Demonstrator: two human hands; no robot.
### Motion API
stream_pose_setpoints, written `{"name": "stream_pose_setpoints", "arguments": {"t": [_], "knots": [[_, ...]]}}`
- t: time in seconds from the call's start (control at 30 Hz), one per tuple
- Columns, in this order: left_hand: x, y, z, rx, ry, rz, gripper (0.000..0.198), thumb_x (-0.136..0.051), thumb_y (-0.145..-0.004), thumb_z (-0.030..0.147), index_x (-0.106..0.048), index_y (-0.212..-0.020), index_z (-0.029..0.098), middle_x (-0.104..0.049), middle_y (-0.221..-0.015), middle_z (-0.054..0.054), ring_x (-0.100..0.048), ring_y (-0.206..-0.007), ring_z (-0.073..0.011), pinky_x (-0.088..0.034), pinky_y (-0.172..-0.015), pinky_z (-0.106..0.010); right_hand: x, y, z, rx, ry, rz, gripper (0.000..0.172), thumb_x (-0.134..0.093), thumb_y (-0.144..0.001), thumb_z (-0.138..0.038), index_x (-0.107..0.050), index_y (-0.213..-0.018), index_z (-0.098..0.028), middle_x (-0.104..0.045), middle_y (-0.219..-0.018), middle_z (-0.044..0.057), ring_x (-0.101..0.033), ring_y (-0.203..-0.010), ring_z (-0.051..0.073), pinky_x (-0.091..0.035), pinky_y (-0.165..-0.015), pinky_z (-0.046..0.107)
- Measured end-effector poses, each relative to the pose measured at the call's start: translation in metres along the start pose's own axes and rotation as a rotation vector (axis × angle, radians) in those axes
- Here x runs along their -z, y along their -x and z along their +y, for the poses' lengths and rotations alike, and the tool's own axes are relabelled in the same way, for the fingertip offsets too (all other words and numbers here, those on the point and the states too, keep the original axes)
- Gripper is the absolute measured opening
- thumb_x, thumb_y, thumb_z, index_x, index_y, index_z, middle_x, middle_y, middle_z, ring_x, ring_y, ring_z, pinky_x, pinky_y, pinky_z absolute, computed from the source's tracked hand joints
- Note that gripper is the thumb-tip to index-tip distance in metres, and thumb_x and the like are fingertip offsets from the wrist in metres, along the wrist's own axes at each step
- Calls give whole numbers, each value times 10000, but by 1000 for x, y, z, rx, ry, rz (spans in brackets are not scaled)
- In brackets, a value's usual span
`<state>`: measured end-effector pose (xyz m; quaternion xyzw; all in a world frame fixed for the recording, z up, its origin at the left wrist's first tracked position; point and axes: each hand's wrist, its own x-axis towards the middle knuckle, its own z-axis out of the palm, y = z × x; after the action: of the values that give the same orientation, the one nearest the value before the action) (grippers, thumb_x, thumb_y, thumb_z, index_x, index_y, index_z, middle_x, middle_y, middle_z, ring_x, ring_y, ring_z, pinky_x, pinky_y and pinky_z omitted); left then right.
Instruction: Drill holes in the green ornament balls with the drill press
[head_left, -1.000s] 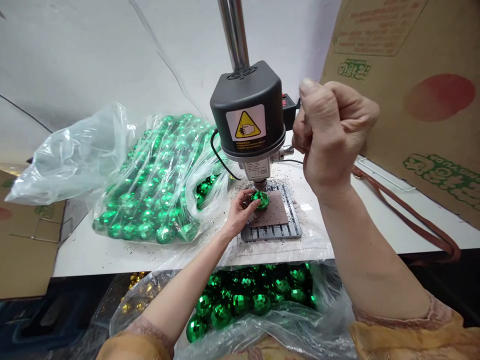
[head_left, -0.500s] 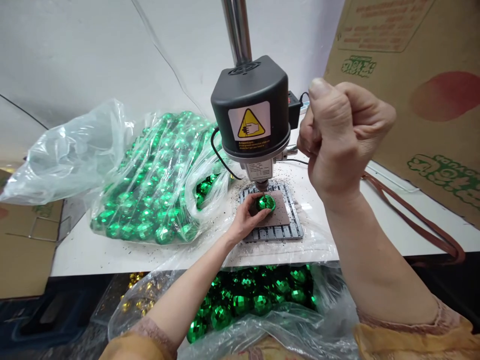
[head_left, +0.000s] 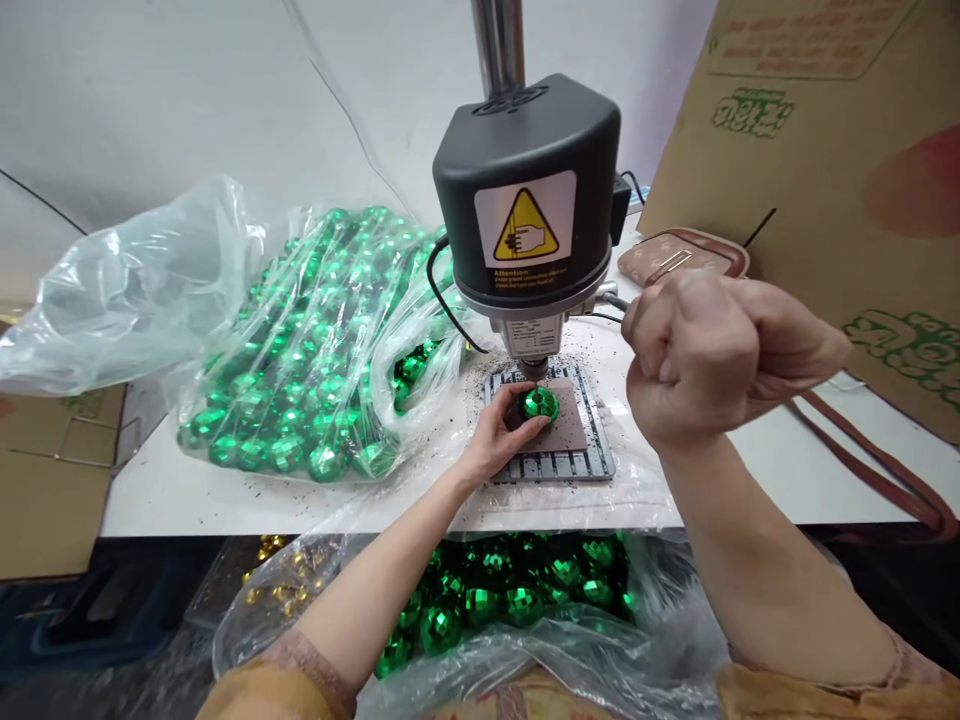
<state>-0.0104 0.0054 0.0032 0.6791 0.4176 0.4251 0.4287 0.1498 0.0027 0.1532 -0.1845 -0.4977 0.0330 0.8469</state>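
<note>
L hand (head_left: 491, 441) grasped a green ball (head_left: 544, 404), thumb on its near side, fingers round its L & far sides. Ball sat on the brown pad (head_left: 572, 427), right under the chuck (head_left: 535, 369) of the drill press (head_left: 529, 215); couldn't tell if the bit was in it. R hand (head_left: 712, 360) was clenched in a fist where the lever (head_left: 611, 297) met it; grip on lever hidden.

Ball: round, shiny, mirror-like facets. Pad: flat, matte, approx. square, on a slotted grey metal base (head_left: 602, 466). Press housing: smooth black, w/ yellow triangular warning label (head_left: 526, 225). White counter (head_left: 247, 508) had dark chips scattered nr base. Clear crinkly plastic bag (head_left: 300, 400) to L, full of similar balls; more balls (head_left: 481, 605) in plastic below counter edge.
</note>
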Motion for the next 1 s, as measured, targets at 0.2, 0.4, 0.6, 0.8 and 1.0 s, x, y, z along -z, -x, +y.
{"name": "stream_pose_setpoints", "arguments": {"t": [0.2,0.4,0.6,0.8,1.0], "knots": [[-1,1,-2,18,28,-5,521,-757,-826,468,-566,-1222,188,-676,-1172,-96,-638,-1074,-228,-491,-979,-368,10,4,-1,5,31,-58,529,-594,-865,-247,-167,-561,-176,-295,-491,-43,-315,-421,44,-215,-436,283],[0,2,-1,14,11,-7,508,-746,-839,465,-569,-1230,195,-680,-1173,-91,-643,-1080,-227,-497,-980,-363,16,11,0,-25,-2,-75,514,-595,-849,-254,-173,-566,-171,-236,-483,-45,-273,-402,56,-209,-431,288],[-1,2,1,8,-12,11,500,-741,-840,486,-575,-1215,199,-692,-1135,-85,-654,-1039,-224,-517,-934,-356,15,15,2,45,-28,-66,478,-590,-809,-186,-160,-601,-178,-192,-489,-50,-195,-414,60,-182,-442,289],[-1,3,0,9,5,-8,499,-739,-850,465,-559,-1229,196,-681,-1170,-90,-645,-1085,-230,-506,-967,-354,13,14,8,133,-37,-53,492,-578,-787,-194,-133,-578,-176,-147,-461,-48,-148,-391,60,-152,-407,290],[-1,4,-4,23,56,-9,493,-752,-845,442,-552,-1224,198,-665,-1212,-93,-633,-1127,-232,-493,-1004,-371,23,24,23,284,-126,-144,476,-569,-749,-104,-145,-553,-195,-206,-442,-65,-183,-346,48,-167,-369,285]]}}
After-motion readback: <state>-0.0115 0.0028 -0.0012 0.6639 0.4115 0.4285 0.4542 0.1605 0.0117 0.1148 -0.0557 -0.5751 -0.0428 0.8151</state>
